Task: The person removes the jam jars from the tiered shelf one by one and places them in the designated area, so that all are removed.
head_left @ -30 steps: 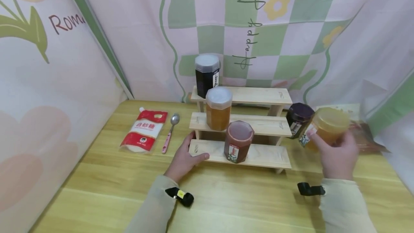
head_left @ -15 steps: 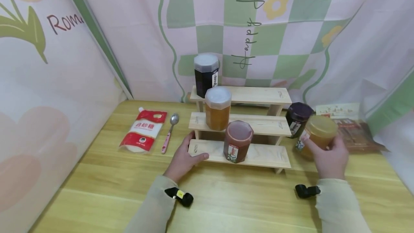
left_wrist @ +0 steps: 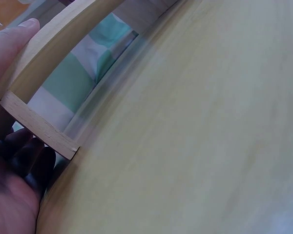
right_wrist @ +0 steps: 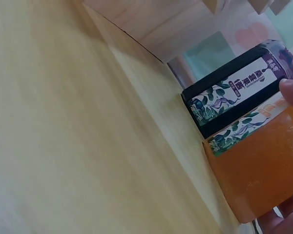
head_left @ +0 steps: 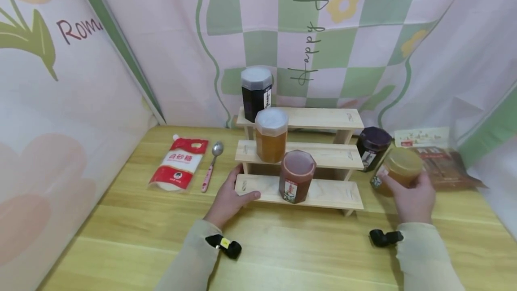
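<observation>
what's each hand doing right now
Left hand: closed, gripping the left end of the bottom wooden shelf.
Right hand: closed, holding the yellow-lidded amber jar.

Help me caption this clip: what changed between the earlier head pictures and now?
The right grip moved the yellow-lidded jar leftward and lower in the head view, still holding it. Nothing was let go. The left grip, wooden shelf, shelf jars and spoon stayed put.
</observation>
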Action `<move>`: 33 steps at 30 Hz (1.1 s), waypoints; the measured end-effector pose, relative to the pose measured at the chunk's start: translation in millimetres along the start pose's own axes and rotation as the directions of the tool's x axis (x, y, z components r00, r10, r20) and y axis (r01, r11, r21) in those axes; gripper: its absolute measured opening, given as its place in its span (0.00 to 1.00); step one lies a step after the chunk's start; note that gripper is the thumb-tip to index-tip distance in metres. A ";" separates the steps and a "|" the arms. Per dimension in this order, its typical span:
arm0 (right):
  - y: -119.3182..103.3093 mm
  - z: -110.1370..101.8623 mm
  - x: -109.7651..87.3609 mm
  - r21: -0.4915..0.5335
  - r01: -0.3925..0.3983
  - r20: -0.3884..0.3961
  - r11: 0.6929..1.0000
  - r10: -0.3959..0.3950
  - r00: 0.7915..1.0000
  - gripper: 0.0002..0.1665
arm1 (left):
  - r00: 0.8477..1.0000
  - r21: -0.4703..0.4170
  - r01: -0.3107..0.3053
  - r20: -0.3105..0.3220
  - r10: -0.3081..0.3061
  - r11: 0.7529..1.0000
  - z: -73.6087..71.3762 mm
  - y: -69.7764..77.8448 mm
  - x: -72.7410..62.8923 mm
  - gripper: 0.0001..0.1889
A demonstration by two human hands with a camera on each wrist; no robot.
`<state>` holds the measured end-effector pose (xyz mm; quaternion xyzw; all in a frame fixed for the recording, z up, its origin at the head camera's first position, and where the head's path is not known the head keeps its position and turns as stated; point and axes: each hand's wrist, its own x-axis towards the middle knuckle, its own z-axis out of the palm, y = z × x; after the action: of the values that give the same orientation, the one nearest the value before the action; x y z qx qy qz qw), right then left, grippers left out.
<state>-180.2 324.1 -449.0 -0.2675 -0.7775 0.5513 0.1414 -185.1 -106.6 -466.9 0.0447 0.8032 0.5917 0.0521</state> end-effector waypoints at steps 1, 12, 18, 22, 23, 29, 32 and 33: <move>0.4 0.1 0.6 0.003 0.005 0.006 1.000 -0.005 1.000 0.53 | 1.000 0.001 0.002 -0.003 -0.002 1.000 -0.2 0.4 -0.6 0.57; 7.5 1.5 9.3 -0.042 0.071 0.052 0.997 -0.069 0.996 0.52 | 1.000 0.008 0.002 -0.011 -0.002 1.000 -2.1 2.9 -1.2 0.55; 9.7 2.7 20.7 -0.073 0.095 0.075 0.993 -0.089 0.993 0.53 | 1.000 0.005 0.008 -0.024 -0.008 1.000 -2.3 2.8 -1.5 0.55; 11.1 0.8 26.4 -0.085 0.113 0.077 0.990 -0.107 0.991 0.51 | 1.000 0.012 0.002 -0.012 -0.002 1.000 -0.8 1.6 -0.7 0.56; 11.5 0.2 27.0 -0.093 0.122 0.082 0.988 -0.114 0.990 0.51 | 1.000 0.013 0.004 -0.011 -0.004 1.000 -0.4 1.2 -0.6 0.57; 13.2 -3.6 28.7 -0.116 0.158 0.143 0.981 -0.141 0.980 0.53 | 1.000 0.013 0.012 -0.013 -0.011 1.000 0.5 -0.2 -1.2 0.57; 13.2 -4.5 29.2 -0.130 0.176 0.150 0.976 -0.156 0.976 0.53 | 1.000 0.009 0.012 -0.013 -0.012 1.000 1.3 0.1 -1.6 0.57; 13.1 -4.6 29.4 -0.134 0.181 0.150 0.974 -0.160 0.976 0.53 | 1.000 0.007 0.011 -0.014 -0.011 1.000 1.5 0.2 -1.8 0.57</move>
<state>-198.4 347.7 -461.9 -0.1704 -0.8442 0.4953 0.1141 -183.0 -105.4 -467.1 0.0364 0.8059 0.5889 0.0497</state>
